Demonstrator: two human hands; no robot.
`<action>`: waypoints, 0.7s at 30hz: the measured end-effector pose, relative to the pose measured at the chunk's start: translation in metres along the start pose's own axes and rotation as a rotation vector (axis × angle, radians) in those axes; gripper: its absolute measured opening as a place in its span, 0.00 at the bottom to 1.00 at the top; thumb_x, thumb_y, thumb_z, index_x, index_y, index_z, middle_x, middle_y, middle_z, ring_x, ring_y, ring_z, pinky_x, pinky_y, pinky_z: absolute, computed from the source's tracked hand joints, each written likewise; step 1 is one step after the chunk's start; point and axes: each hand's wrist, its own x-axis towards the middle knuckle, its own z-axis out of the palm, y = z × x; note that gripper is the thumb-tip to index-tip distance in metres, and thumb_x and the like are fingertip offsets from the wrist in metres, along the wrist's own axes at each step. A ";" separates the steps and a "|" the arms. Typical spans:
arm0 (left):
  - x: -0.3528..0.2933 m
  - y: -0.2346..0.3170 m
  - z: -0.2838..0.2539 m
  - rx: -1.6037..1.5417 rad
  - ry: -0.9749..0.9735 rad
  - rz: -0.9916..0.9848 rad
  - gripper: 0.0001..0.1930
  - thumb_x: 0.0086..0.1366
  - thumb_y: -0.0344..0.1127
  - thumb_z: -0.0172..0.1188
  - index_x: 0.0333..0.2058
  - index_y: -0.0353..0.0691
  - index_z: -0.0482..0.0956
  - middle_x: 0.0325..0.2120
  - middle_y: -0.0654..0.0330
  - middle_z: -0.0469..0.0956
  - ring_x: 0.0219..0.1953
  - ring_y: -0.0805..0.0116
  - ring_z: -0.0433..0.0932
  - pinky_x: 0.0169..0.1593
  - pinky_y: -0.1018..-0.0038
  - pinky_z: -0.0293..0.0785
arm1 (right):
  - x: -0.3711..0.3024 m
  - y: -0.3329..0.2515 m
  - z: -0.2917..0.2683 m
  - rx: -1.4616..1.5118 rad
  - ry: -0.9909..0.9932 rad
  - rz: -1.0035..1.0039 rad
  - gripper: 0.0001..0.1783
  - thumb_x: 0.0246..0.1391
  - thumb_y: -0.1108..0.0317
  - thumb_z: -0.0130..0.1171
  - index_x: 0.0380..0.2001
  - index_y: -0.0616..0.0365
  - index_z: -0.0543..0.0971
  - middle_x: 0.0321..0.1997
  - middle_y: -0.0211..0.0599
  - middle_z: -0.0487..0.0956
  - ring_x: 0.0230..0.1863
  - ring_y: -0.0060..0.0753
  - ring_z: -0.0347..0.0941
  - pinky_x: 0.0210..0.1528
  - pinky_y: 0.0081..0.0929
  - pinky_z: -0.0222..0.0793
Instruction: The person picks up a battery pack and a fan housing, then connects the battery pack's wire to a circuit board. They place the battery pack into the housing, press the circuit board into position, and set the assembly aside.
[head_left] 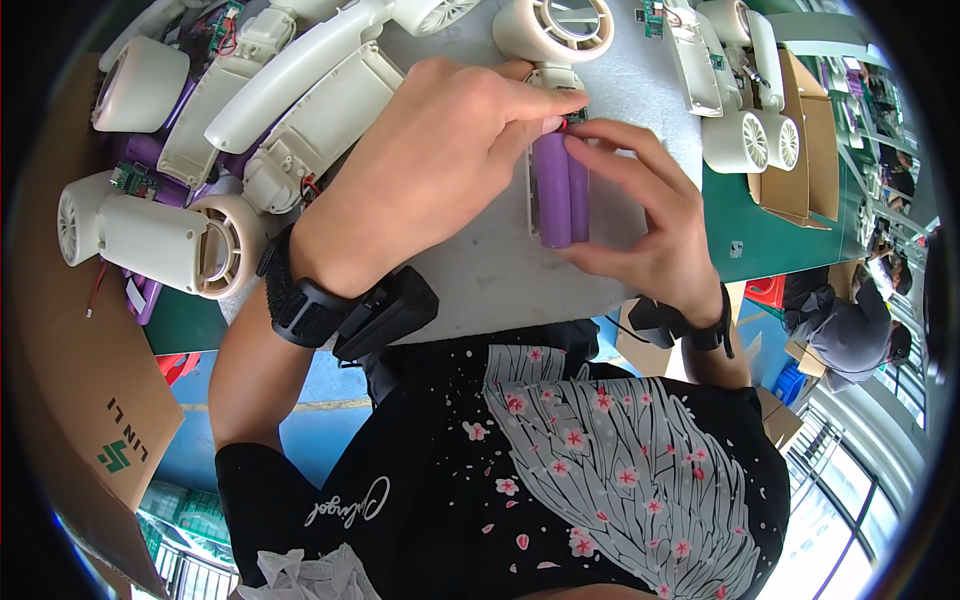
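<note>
A cream handheld fan body with a round fan head (553, 48) lies in front of me on the grey mat, its handle shell open toward me. Two purple battery cells (556, 200) sit side by side in that handle. My left hand (440, 140) reaches across from the left, thumb and forefinger pinched on a short red wire (563, 124) at the cells' upper end, next to a small green circuit board mostly hidden by fingers. My right hand (650, 215) grips the cells, fingers at their top and thumb at the lower end.
Fan housings (150, 235), handle shells and purple cells are heaped at the left. More shells (690, 60) and fan heads (737, 142) lie at the right, by an open cardboard box (795, 150). A large carton (90, 400) stands left; a person (850, 335) is farther right.
</note>
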 end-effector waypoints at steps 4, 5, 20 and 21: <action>0.000 -0.001 0.001 0.013 0.008 0.018 0.15 0.67 0.27 0.53 0.51 0.42 0.79 0.41 0.40 0.79 0.47 0.60 0.82 0.45 0.74 0.74 | -0.001 -0.003 0.000 -0.089 0.030 -0.022 0.38 0.21 0.77 0.74 0.47 0.61 0.80 0.56 0.41 0.73 0.50 0.38 0.73 0.50 0.33 0.72; 0.001 -0.001 0.000 0.006 0.003 0.015 0.15 0.67 0.27 0.53 0.51 0.42 0.79 0.41 0.40 0.79 0.45 0.61 0.82 0.45 0.74 0.74 | -0.002 -0.003 -0.001 -0.111 0.035 -0.028 0.37 0.20 0.77 0.74 0.46 0.61 0.81 0.56 0.41 0.74 0.48 0.38 0.74 0.48 0.33 0.73; -0.003 0.003 0.000 0.067 0.051 0.021 0.14 0.65 0.28 0.57 0.49 0.43 0.80 0.39 0.42 0.80 0.29 0.73 0.79 0.39 0.79 0.75 | 0.004 -0.021 0.002 -0.241 0.022 -0.082 0.32 0.23 0.82 0.73 0.42 0.63 0.81 0.55 0.45 0.74 0.45 0.39 0.76 0.37 0.29 0.79; -0.004 0.003 0.000 0.044 0.042 -0.006 0.15 0.63 0.28 0.59 0.49 0.43 0.81 0.38 0.45 0.81 0.28 0.73 0.79 0.39 0.79 0.75 | 0.004 -0.021 0.002 -0.254 0.019 -0.084 0.31 0.23 0.82 0.73 0.41 0.64 0.81 0.55 0.45 0.74 0.45 0.39 0.76 0.38 0.30 0.80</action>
